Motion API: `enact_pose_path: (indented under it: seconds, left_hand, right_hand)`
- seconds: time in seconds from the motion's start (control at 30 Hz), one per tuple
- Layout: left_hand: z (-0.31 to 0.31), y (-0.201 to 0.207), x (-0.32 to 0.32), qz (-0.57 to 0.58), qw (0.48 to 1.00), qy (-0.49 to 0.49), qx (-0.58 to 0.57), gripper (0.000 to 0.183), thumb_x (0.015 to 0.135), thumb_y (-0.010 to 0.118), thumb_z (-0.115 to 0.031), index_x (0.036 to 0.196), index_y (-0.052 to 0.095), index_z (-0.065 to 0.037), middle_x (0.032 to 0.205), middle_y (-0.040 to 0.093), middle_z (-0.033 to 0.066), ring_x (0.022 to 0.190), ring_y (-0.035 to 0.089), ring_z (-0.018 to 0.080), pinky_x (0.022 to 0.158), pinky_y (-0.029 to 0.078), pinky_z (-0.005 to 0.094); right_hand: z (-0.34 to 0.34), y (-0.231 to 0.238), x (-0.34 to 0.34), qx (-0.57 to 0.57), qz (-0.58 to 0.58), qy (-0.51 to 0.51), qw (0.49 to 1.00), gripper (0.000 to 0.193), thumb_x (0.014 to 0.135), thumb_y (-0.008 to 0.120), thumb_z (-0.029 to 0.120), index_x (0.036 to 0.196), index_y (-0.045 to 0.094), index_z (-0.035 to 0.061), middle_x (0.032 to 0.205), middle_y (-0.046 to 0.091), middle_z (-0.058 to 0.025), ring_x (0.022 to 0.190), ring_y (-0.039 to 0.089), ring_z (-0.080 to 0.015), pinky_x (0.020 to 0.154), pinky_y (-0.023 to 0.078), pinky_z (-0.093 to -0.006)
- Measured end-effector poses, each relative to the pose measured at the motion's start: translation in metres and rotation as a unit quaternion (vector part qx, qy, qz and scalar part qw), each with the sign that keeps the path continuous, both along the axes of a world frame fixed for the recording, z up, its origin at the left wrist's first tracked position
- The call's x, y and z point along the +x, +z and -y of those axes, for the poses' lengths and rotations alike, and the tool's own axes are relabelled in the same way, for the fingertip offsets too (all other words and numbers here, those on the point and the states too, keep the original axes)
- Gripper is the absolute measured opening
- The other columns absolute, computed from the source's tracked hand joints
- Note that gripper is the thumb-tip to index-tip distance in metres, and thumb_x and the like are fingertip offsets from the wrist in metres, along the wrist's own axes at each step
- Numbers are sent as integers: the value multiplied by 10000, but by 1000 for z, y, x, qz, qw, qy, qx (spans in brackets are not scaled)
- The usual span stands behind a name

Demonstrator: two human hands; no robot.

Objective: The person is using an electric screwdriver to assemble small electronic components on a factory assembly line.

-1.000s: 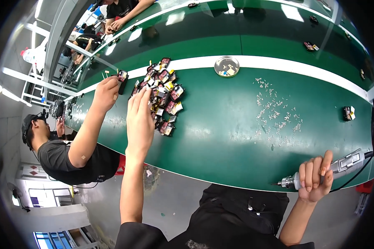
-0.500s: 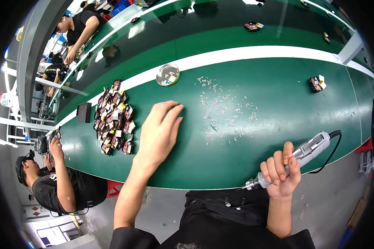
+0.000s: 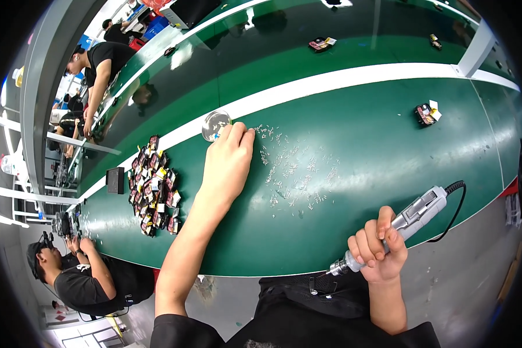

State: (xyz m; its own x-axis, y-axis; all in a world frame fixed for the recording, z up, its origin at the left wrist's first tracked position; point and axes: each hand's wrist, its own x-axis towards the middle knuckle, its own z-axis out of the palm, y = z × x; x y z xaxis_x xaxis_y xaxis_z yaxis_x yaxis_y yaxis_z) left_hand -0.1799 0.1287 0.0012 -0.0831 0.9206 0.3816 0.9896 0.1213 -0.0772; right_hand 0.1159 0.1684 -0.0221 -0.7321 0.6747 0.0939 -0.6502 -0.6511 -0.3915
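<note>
My right hand (image 3: 380,246) grips a grey electric screwdriver (image 3: 416,213), its fingers wrapped round the body. The bit end points down and left at the table's near edge, and a black cable leaves its back end. My left hand (image 3: 231,159) is beside a round clear dish (image 3: 207,134) holding small pale and blue bits. Its fingers are bent and drawn together at the dish's right rim; the tips are partly hidden, so what they hold cannot be made out. Right of this hand, many tiny silvery pieces (image 3: 298,168) lie scattered over the green table (image 3: 238,232).
A heap of small black parts with yellow and white tags (image 3: 151,188) lies on the left, beside a black block (image 3: 115,180). One similar part (image 3: 427,113) sits at the far right. Beyond the white rail (image 3: 342,74) runs a dark-green belt. A co-worker (image 3: 93,278) sits at the left.
My left hand has moved up to the dish, and its fingers have drawn together. My right hand keeps hold of the screwdriver. The view has shifted slightly.
</note>
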Motion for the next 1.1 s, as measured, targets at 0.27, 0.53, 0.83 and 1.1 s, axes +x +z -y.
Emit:
enact_pose_path:
  seconds: [0.27,0.53,0.83,1.1]
  left_hand:
    - [4,3,-6,12,999,-30,24,116,807,590,-7,881,502,-3,802,528,108,733,569,260,631,493,365]
    - [80,9,65,314,949,7,21,95,860,514,77,917,464,18,829,546,135,684,558,243,638,469,325]
    - [110,4,130,661,745,-6,86,48,917,504,6,872,498,21,817,591,115,602,454,100,559,408,238]
    - [110,-3,150,884,447,-83,110,220,986,454,-146,875,513,35,832,560,142,685,549,147,586,445,242]
  right_hand:
    - [4,0,3,-8,9,-14,1000,201,937,530,229,851,408,94,517,372,18,417,384,-97,485,396,-275]
    - [2,6,-1,7,41,-44,998,191,950,493,230,848,410,91,528,369,20,424,375,-96,489,387,-273]
    - [-3,50,-29,72,-58,-50,994,174,975,433,242,879,431,96,554,400,14,446,401,-99,527,396,-278]
    - [7,64,-36,65,-58,-119,989,181,972,454,223,879,448,68,541,387,15,440,380,-88,513,374,-260]
